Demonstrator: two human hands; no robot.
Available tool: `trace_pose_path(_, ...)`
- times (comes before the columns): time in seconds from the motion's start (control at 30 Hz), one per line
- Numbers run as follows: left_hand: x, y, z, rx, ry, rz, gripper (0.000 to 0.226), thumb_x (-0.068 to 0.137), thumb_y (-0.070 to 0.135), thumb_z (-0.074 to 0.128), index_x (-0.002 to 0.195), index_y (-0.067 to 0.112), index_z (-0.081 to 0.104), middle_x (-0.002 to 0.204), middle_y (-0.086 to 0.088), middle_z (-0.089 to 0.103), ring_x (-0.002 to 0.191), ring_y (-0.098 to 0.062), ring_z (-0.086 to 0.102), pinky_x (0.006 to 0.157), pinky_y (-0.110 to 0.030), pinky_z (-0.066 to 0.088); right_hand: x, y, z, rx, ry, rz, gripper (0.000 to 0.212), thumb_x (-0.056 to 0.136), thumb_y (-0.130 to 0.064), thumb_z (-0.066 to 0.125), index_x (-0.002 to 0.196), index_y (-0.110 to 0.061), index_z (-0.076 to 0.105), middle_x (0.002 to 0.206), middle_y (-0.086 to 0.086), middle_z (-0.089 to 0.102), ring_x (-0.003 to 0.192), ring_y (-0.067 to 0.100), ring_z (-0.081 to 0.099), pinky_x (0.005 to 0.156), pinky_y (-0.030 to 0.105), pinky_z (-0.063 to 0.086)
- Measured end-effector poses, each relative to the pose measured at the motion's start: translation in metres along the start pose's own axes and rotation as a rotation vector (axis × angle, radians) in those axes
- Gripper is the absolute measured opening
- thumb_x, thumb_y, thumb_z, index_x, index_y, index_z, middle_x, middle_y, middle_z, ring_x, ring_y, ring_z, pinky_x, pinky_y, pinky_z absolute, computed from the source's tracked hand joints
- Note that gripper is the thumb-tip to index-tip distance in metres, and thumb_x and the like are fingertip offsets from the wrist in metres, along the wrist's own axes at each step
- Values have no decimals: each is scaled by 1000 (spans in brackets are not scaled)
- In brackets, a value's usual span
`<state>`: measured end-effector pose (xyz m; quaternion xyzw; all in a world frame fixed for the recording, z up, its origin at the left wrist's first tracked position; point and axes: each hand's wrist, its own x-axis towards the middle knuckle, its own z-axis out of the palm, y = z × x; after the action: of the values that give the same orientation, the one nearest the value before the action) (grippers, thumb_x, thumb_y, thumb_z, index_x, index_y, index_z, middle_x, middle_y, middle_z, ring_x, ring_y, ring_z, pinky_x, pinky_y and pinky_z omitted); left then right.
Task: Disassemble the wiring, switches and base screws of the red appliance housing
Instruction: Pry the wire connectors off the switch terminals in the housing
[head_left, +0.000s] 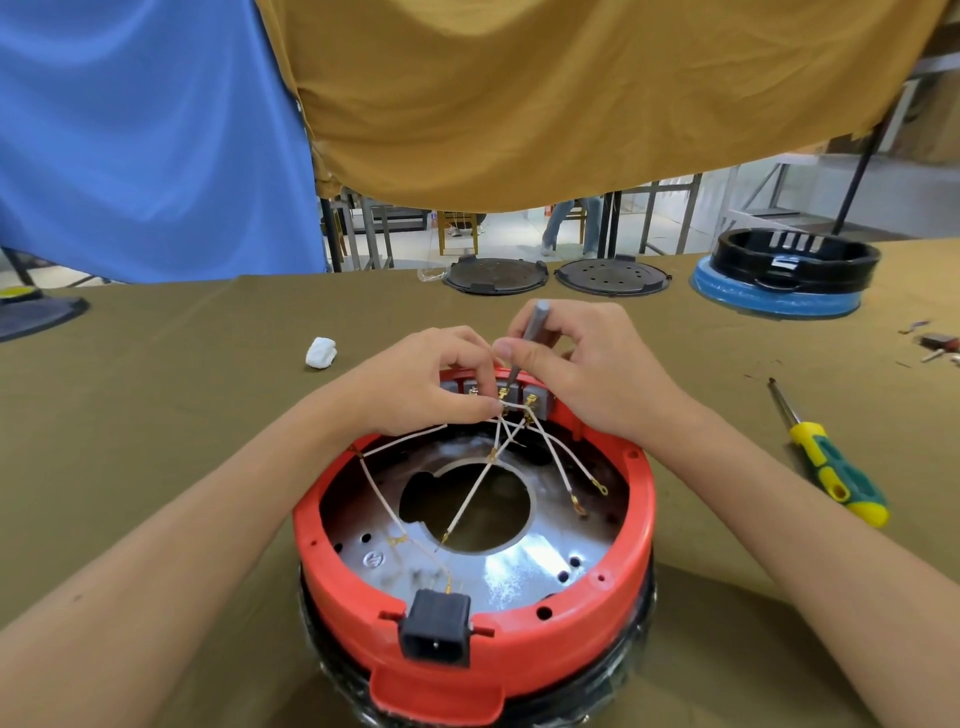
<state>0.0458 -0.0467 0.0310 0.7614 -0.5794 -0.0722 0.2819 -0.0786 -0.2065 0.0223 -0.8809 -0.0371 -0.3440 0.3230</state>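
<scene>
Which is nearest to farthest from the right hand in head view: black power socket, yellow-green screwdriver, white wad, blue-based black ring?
From the right hand:
1. Yellow-green screwdriver, on the cloth to its right.
2. White wad, left, beyond the left hand.
3. Black power socket, on the housing's near rim; close to the wad's distance.
4. Blue-based black ring, far right.

This looks like a workshop or small factory floor set up for taking appliances apart. The tabletop (156, 415) is draped in olive cloth, and blue (145, 140) and mustard fabric sheets (545, 93) hang behind it as makeshift screens. Removed black round plates (496, 275) and a black ring on a blue base (779, 280) lie at the far edge, with a yellow-green screwdriver (826, 457) nearby. Beyond the sheets stand bare metal frames (670, 213) on a pale floor.
</scene>
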Motion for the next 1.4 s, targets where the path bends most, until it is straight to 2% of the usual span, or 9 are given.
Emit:
trace_pose_path(0.17, 0, 0, 1, -7, 6, -3, 7, 83, 26, 77, 79, 22, 74, 112, 12, 60, 105, 0, 58, 103, -33, 43, 7, 3, 1, 164, 7, 208, 20, 93, -30, 70, 79, -15, 68, 79, 21, 69, 74, 38, 66, 75, 54, 56)
trace_pose_path(0.2, 0, 0, 1, -10, 5, -5, 7, 83, 26, 77, 78, 23, 74, 113, 12, 61, 105, 0, 58, 103, -33, 43, 9, 4, 0, 218, 5, 264, 21, 93, -29, 69, 80, -12, 67, 81, 21, 70, 72, 34, 68, 75, 52, 58)
trace_pose_path(0.33, 0, 1, 1, -19, -6, -9, 7, 84, 26, 77, 77, 24, 74, 114, 12, 60, 105, 0, 58, 104, -35, 42, 12, 9, 0, 371, 12, 397, 20, 95, -25, 68, 80, -11, 66, 70, 4, 70, 60, 10, 65, 63, 22, 56)
trace_pose_path(0.57, -1, 0, 0, -42, -24, -16, 7, 83, 26, 78, 78, 23, 74, 116, 13, 60, 108, 0, 58, 105, -34, 42, 11, 13, 4, 414, 9, 447, 25, 95, -28, 67, 78, -9, 67, 63, -2, 67, 57, 6, 63, 58, 17, 52)
trace_pose_path(0.67, -1, 0, 0, -30, -22, -16, 8, 84, 26, 77, 78, 23, 74, 116, 14, 60, 108, 1, 57, 105, -33, 42, 6, 11, 7, 317, 85, 323, 23, 95, -28, 68, 76, -15, 66, 68, 3, 70, 61, 11, 67, 62, 29, 57)
trace_pose_path(0.8, -1, 0, 0, -30, -23, -14, 7, 84, 26, 77, 77, 24, 74, 114, 15, 60, 106, 3, 57, 104, -33, 43, 3, 7, 5, 220, 109, 201, 22, 94, -30, 69, 81, -12, 68, 75, 16, 70, 73, 35, 68, 74, 56, 56)
trace_pose_path(1.07, 0, 0, 0, -24, -22, -9, 7, 84, 25, 77, 78, 23, 74, 114, 13, 59, 105, 3, 57, 103, -29, 42, 4, 9, 5, 223, 87, 177, 18, 93, -29, 70, 82, -16, 69, 77, 19, 68, 76, 39, 67, 74, 59, 55)
trace_pose_path(1.2, -1, 0, 0, -27, -23, -11, 7, 84, 27, 77, 77, 25, 74, 116, 14, 60, 108, 2, 57, 105, -32, 41, 6, 12, 5, 304, 91, 248, 22, 94, -26, 68, 80, -10, 68, 74, 17, 69, 63, 20, 66, 70, 44, 58)
trace_pose_path(1.4, -1, 1, 0, -35, -22, -18, 7, 84, 26, 77, 77, 25, 74, 116, 12, 60, 107, 1, 57, 105, -33, 41, 8, 15, 8, 433, 81, 344, 24, 96, -23, 67, 75, -11, 65, 71, 12, 65, 62, 15, 59, 60, 22, 52)
